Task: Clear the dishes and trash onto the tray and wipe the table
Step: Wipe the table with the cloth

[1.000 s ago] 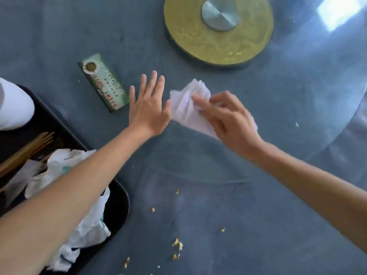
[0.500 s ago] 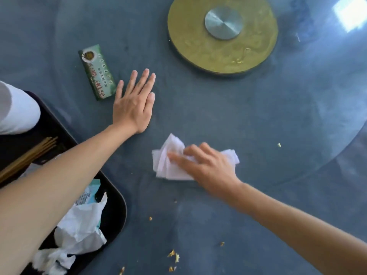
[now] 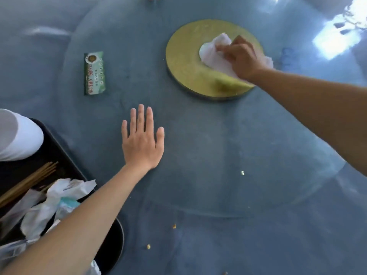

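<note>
Gripping a crumpled white tissue (image 3: 213,56), the right hand (image 3: 243,57) presses it onto the gold turntable hub (image 3: 188,76) at the far middle of the glass table (image 3: 218,155). Nearer, the left hand (image 3: 142,141) lies flat, fingers straight, holding nothing. A black tray (image 3: 59,153) at near left holds chopsticks (image 3: 27,182), crumpled wrappers (image 3: 57,203) and a white bowl (image 3: 17,135). A green packet (image 3: 94,73) lies left of the hub; crumbs (image 3: 174,226) dot the near side.

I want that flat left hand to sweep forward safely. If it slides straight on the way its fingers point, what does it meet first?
The left hand points up the table. Its line looks free: the green packet lies left of it, the gold disc right. Depth is unclear.
</note>
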A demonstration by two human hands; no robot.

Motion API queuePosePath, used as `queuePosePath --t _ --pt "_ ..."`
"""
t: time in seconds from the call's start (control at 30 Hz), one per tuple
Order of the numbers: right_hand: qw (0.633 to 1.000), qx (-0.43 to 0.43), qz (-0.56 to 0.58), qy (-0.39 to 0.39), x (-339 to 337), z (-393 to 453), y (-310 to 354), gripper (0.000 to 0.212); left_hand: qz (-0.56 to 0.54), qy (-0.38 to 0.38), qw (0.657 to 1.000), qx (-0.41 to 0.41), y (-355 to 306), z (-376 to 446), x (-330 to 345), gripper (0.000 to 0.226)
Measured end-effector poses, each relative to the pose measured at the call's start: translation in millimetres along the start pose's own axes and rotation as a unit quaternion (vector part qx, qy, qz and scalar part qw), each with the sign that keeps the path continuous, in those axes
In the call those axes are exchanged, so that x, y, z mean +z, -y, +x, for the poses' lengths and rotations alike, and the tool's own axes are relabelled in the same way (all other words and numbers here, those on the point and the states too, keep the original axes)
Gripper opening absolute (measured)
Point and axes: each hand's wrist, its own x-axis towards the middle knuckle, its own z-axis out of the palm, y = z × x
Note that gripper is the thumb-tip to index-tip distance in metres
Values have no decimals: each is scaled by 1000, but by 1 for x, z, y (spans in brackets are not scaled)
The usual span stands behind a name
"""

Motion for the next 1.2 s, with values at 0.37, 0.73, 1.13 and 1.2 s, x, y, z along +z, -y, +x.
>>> queuePosePath --t 0.37,0.73,1.13,1.2 --pt "997 -58 22 -45 63 -153 64 36 11 -6 998 68 54 52 -6 66" --pt "977 -99 187 -18 30 -265 140 44 17 58 995 74 31 49 -40 58" --pt "998 32 -23 -58 50 -71 51 38 21 -9 997 80 35 54 -7 52" --pt "998 -34 -9 -51 63 -119 75 43 34 -9 995 96 48 69 -9 52"
